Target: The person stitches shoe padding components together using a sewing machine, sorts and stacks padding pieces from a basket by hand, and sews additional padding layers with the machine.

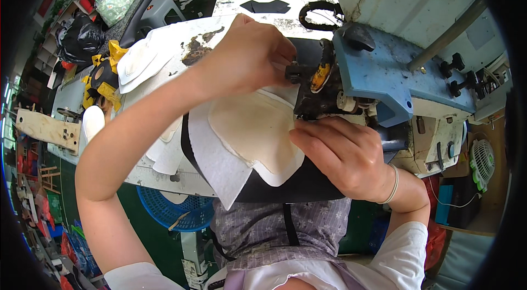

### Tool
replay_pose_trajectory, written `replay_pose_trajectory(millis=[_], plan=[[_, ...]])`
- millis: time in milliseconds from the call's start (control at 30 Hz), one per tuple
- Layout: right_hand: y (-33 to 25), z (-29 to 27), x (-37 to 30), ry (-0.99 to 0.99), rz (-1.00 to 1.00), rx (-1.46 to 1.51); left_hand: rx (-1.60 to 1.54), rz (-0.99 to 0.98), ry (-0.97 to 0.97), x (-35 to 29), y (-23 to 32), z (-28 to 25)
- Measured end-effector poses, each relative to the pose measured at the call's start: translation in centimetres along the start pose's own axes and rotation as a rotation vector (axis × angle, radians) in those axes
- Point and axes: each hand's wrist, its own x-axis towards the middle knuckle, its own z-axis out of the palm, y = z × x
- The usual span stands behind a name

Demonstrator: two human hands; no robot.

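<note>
A cream padded piece (252, 125) with a white felt-like backing (211, 150) lies over a black sheet (274, 194) on the work table. Its far right edge runs up to the dark, grimy head (315, 100) of a blue machine (379, 65). My right hand (343, 155) is closed at the piece's right edge, thumb and fingers together just below the machine head. Across the far side of the piece reaches my left hand (255, 54), its fingers curled beside the machine head. What those fingertips pinch is hidden.
Further white padded pieces (140, 65) lie at the table's left, near a roll with yellow tape (101, 79). A black cut piece (265, 6) rests at the back. Below the table edge stands a blue basket (164, 207). A small fan (482, 164) is at right.
</note>
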Motion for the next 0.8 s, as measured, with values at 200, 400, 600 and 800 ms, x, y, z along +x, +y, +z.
replay_pose_trajectory(millis=[200, 400, 600, 800], plan=[[0.2, 0.0, 0.0, -0.036, 0.002, -0.030, 0.018, 0.176, 0.180, 0.3, -2.3, 2.9], [-0.1, 0.3, -0.2, 0.022, -0.064, -0.061, -0.323, 0.378, 0.073, 2.2, -3.5, 3.0], [0.0, 0.2, -0.3, 0.011, -0.027, -0.114, 0.188, 0.304, 0.441, -0.8, -2.0, 1.3], [-0.8, -0.4, 0.5, -0.116, 0.093, -0.058, 0.098, 0.206, 0.007, -9.8, 3.8, 0.8]])
